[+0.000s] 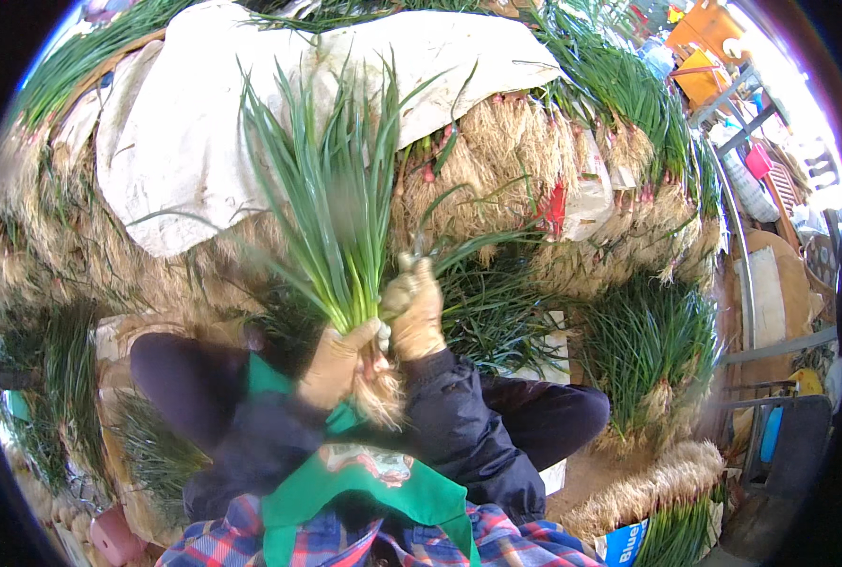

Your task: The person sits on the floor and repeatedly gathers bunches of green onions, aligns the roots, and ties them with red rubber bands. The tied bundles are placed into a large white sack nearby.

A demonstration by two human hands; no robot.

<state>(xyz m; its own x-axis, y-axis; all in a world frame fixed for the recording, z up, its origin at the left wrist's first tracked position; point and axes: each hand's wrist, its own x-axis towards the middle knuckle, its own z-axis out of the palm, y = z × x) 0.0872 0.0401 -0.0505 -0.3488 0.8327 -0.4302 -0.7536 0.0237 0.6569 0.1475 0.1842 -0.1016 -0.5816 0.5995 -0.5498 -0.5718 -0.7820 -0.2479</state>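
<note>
My gloved left hand [339,361] grips a bunch of green onions [350,276] low on the stems. Its long leaves fan upward over a white cloth, and its pale, stringy roots [378,393] hang below the fist. Close beside the stems, my gloved right hand [415,308] is raised with its fingers curled. A few loose green leaves [488,244] trail to the right from its fingertips. Whether anything else is in that hand is too blurred to tell. A green apron [364,482] covers my front below both hands.
A white cloth [201,120] lies across a big heap of green onions with roots [502,156] facing me. Loose leaves [492,319] are piled ahead of my knee. More bunches stand at right [648,347] and lower right [648,489]. A pink container [117,535] sits lower left.
</note>
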